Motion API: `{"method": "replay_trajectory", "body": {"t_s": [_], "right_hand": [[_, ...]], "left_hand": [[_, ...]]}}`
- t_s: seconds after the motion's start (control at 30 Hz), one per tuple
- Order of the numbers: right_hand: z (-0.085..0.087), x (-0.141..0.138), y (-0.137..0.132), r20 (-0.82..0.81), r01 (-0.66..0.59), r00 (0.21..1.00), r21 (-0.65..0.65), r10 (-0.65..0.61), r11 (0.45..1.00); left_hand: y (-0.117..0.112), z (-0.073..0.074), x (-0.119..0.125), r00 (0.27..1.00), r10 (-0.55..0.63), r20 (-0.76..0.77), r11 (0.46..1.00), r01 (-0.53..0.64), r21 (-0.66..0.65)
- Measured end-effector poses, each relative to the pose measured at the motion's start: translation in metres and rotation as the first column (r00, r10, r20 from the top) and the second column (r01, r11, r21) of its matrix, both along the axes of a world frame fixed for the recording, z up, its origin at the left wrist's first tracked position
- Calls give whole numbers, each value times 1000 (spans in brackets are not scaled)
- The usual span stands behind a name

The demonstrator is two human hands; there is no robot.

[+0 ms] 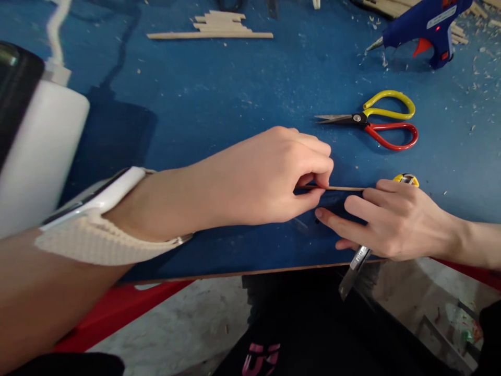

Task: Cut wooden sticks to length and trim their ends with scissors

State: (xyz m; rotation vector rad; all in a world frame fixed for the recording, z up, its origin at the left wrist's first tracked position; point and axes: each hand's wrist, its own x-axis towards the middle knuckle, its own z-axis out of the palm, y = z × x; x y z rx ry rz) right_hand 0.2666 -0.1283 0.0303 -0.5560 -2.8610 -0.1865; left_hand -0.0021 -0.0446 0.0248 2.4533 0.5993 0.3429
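My left hand (297, 175) pinches a thin wooden stick (346, 188) between thumb and fingertips, just above the blue tabletop. The stick runs to the right, and its far end meets the fingers of my right hand (391, 219). That hand is closed around a utility knife (355, 269); its metal part sticks out below the palm, past the table edge, and its yellow end shows above the knuckles. The index finger of the right hand points toward my left thumb, with a small gap between them. My palm hides the middle of the knife.
Scissors (357, 118) with yellow and red handles lie beyond my right hand. A blue glue gun (426, 31) is at the far right near wood shavings. Several cut sticks (219, 23) lie at the back. A white block-shaped device (47, 141) with a cable stands left.
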Motion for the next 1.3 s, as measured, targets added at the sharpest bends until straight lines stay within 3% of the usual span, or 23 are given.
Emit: {"method": "replay_trajectory", "body": {"t_s": [0.4, 0.57, 0.73, 1.03, 1.3], "right_hand": [[21, 34, 26, 33, -2, 999, -66, 5, 998], [17, 31, 22, 18, -67, 998, -62, 68, 996], [15, 27, 15, 21, -44, 999, -99, 46, 994], [17, 37, 30, 31, -5, 999, -112, 8, 994], [9, 48, 42, -35, -14, 999, -156, 8, 988]], "left_hand": [[-3, 2, 1, 999, -12, -41, 1000, 12, 0], [-3, 1, 0, 1000, -13, -16, 1000, 13, -10], [-3, -1, 0, 1000, -20, 3, 1000, 20, 11], [-4, -1, 0, 1000, -19, -21, 998, 20, 53], [-4, 7, 3, 999, 8, -46, 999, -6, 43]]}}
